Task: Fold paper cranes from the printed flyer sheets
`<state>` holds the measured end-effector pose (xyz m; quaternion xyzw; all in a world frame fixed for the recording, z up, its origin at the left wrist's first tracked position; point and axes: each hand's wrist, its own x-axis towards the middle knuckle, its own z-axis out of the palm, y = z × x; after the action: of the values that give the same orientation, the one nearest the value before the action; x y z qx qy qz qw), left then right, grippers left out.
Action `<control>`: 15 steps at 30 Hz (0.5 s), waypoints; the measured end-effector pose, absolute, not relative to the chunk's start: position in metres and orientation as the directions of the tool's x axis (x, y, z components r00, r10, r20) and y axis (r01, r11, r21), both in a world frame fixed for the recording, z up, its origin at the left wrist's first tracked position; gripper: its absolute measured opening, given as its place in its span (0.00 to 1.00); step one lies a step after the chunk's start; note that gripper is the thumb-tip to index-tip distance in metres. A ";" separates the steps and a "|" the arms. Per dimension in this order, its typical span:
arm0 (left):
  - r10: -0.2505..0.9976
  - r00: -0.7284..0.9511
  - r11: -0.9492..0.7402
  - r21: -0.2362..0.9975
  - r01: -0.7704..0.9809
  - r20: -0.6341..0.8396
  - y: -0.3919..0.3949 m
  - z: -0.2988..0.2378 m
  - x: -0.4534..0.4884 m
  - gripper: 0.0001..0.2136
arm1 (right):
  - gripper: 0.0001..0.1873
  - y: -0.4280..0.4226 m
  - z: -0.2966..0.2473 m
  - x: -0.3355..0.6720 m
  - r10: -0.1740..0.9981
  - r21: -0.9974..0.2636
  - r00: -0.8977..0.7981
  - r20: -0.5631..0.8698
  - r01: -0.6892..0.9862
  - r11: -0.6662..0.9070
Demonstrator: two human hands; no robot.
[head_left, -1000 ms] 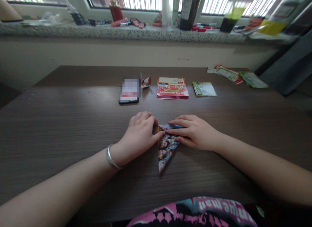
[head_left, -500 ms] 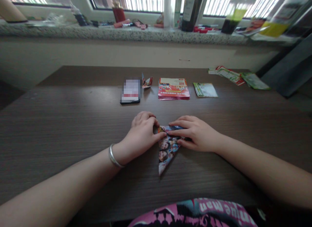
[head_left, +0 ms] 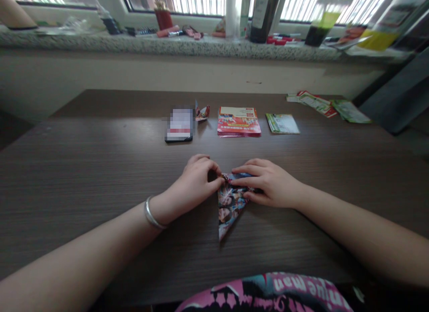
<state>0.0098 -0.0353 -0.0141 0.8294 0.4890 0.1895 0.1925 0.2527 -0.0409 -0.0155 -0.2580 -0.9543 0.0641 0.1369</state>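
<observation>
A piece of printed paper [head_left: 231, 204], folded into a triangle, lies on the dark wooden table with one point toward me. At its upper left corner, the thumb and forefinger of my left hand [head_left: 199, 180] are pinched together on the paper; a silver bangle circles that wrist. My right hand [head_left: 268, 184] rests flat with its fingers spread over the paper's upper right part, which hides that corner. Beyond the hands stands a small folded paper figure [head_left: 202, 111], close beside a phone [head_left: 179, 125] whose screen is blurred out.
Behind my hands lie a stack of red and cream leaflets [head_left: 239, 122] and a smaller stack of green and white papers [head_left: 282, 124]. More leaflets [head_left: 317, 103] are at the back right. Bottles, pens and a red cup [head_left: 163, 19] crowd the stone windowsill [head_left: 134, 44].
My left thumb has drawn back to the paper's upper left corner and now meets the forefinger there. The right hand and the paper have stayed nearly in place.
</observation>
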 end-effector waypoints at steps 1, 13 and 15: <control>0.885 0.452 -0.442 0.510 0.738 0.112 -0.036 -0.013 0.010 0.05 | 0.20 -0.041 -0.016 0.253 0.509 -0.193 -0.830 0.229 0.474 0.859; 0.847 0.526 -0.525 0.257 0.811 0.072 -0.043 -0.001 0.003 0.09 | 0.21 -0.036 -0.019 0.256 0.460 -0.197 -0.860 0.222 0.422 0.885; 0.852 0.511 -0.523 0.225 0.822 0.112 -0.046 -0.001 0.004 0.09 | 0.21 -0.035 -0.019 0.256 0.462 -0.192 -0.861 0.215 0.426 0.884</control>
<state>0.0044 -0.0463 -0.0014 0.8664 0.4831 0.1045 0.0715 0.2555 -0.0353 -0.0186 -0.2307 -0.9621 0.0690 0.1283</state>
